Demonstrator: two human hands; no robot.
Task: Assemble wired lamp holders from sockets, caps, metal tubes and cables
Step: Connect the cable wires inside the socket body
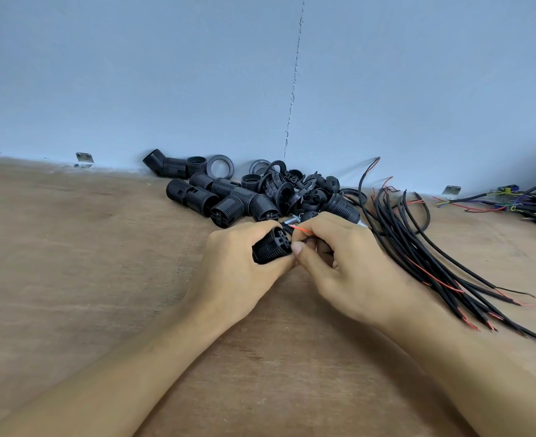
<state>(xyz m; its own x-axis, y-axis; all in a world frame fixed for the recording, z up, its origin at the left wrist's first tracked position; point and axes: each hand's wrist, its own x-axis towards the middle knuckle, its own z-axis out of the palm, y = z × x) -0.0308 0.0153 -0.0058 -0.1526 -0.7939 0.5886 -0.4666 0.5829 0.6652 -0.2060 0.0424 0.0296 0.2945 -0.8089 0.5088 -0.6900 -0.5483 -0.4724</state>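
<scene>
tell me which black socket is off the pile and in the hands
The socket gripped in the left hand, terminal end toward the right hand, which pinches a red wire at it. The others lie loose in the pile.

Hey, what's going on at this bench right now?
A person is wiring a lamp holder. The left hand grips a black socket, its terminal end toward the right hand, which pinches a thin red wire there. Whether it's seated can't be told. More spare sockets are piled by the wall; black cables lie to the right.
</scene>
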